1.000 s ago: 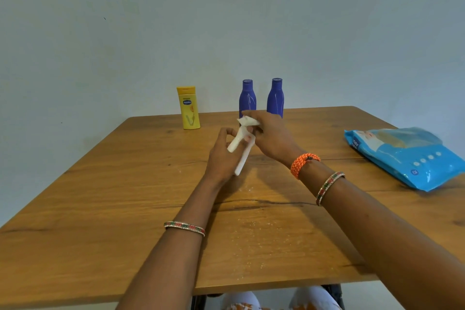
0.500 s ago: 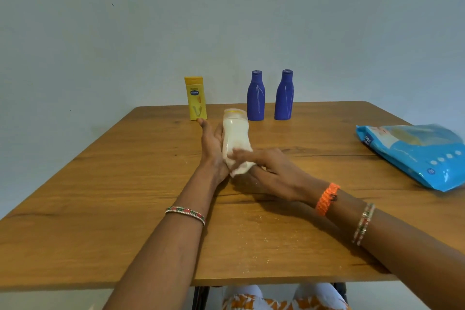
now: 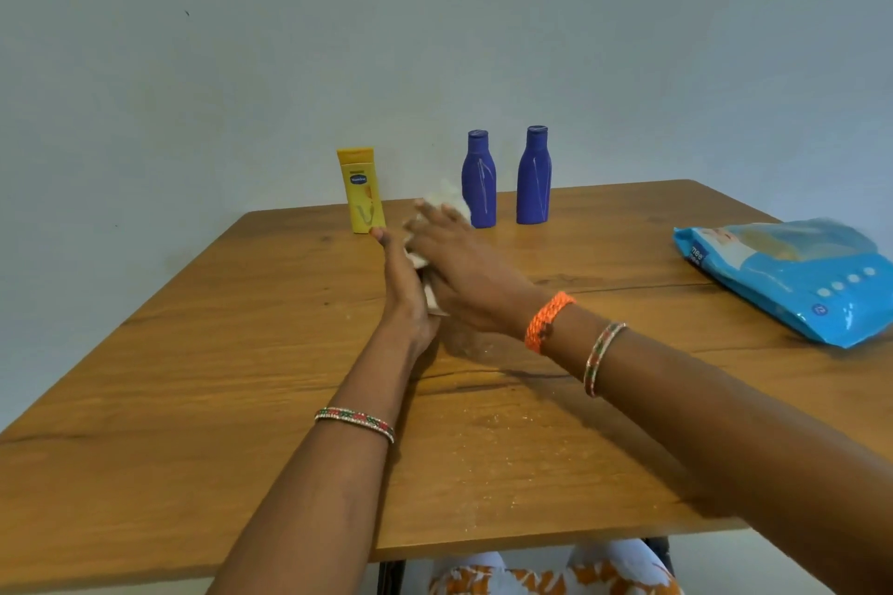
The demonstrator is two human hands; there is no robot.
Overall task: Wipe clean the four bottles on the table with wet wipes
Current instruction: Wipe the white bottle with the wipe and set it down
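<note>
A white bottle [image 3: 447, 202] is held above the middle of the table, mostly hidden between my hands, its top blurred. My left hand [image 3: 400, 278] holds it from the left side with fingers pointing away from me. My right hand [image 3: 466, 268] lies over the bottle and holds a white wet wipe [image 3: 419, 258] against it. A yellow bottle [image 3: 361, 191] and two blue bottles [image 3: 478, 181] [image 3: 534, 176] stand upright along the far edge, just beyond my hands.
A blue pack of wet wipes [image 3: 792, 275] lies at the right edge of the wooden table [image 3: 193, 377]. Fine white specks dot the wood in front of me. A pale wall rises right behind the far edge.
My right hand slid the wipe from the bottle's top down to its base, then back up along it. The bottle tipped away from me in my left hand.
</note>
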